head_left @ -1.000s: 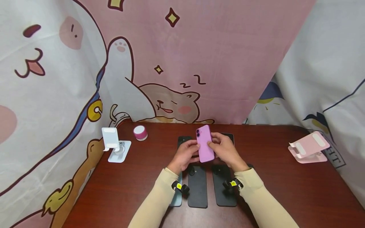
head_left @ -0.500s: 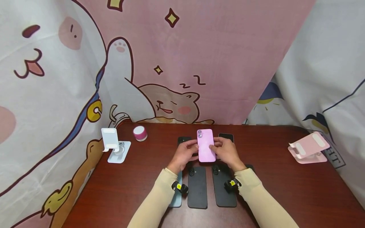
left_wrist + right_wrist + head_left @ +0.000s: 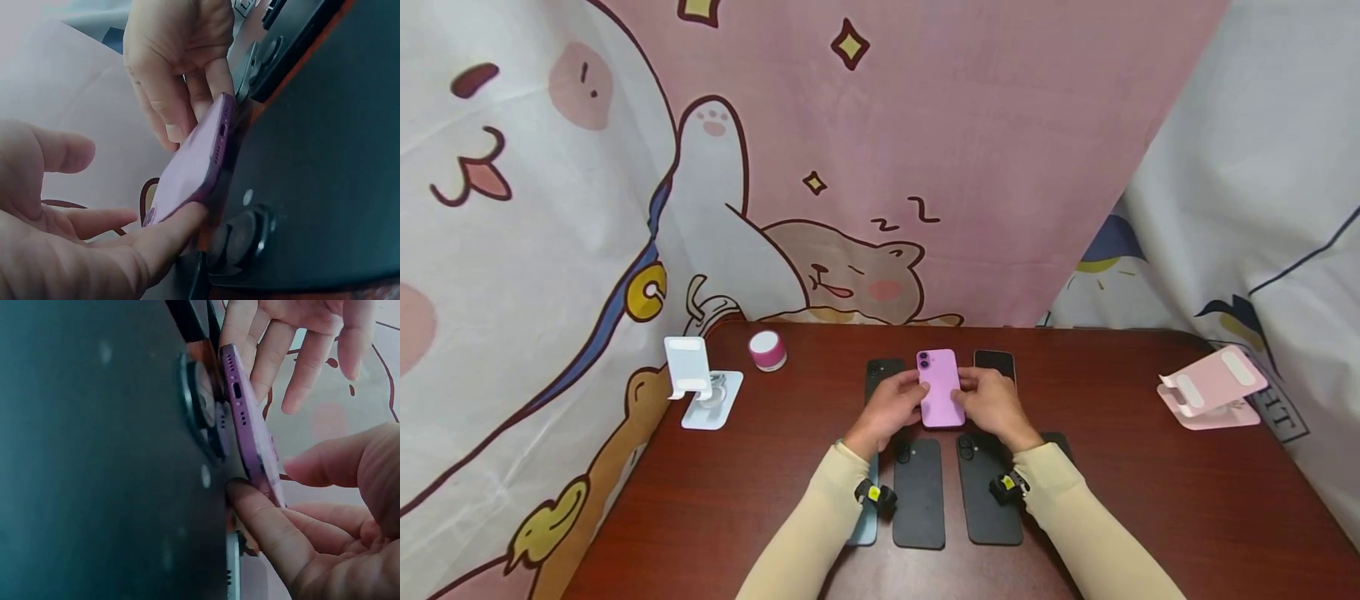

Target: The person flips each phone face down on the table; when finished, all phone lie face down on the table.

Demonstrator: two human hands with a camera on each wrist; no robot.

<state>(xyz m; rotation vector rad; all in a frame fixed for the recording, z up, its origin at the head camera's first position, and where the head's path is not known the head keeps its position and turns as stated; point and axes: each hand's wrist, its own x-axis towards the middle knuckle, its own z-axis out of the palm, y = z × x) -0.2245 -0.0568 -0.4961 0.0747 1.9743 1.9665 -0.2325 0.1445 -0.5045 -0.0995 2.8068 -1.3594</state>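
A pink-purple smartphone [image 3: 940, 392] lies back up at or just above the table, between both hands; whether it touches the wood I cannot tell. At its left edge is my left hand [image 3: 893, 408]; in the left wrist view that hand's fingers [image 3: 172, 234] touch the phone [image 3: 194, 153] while the thumb stays apart. My right hand [image 3: 996, 404] is at the other long edge. In the right wrist view its index finger [image 3: 262, 512] touches the phone's edge [image 3: 250, 425], with the thumb off the back. Black phones [image 3: 919, 500] lie below the hands.
Behind the hands lie a dark phone [image 3: 880, 375] and a black-faced phone [image 3: 995, 362]. A light blue phone [image 3: 867, 525] is partly under the left forearm. A white stand [image 3: 711, 404], a pink-white round jar [image 3: 767, 352] and a pink stand [image 3: 1213, 387] stand farther out.
The pink-purple phone, tilted and gripped in both hands a second ago, has straightened and come down flat toward the table. Both thumbs have moved from its back to its sides.
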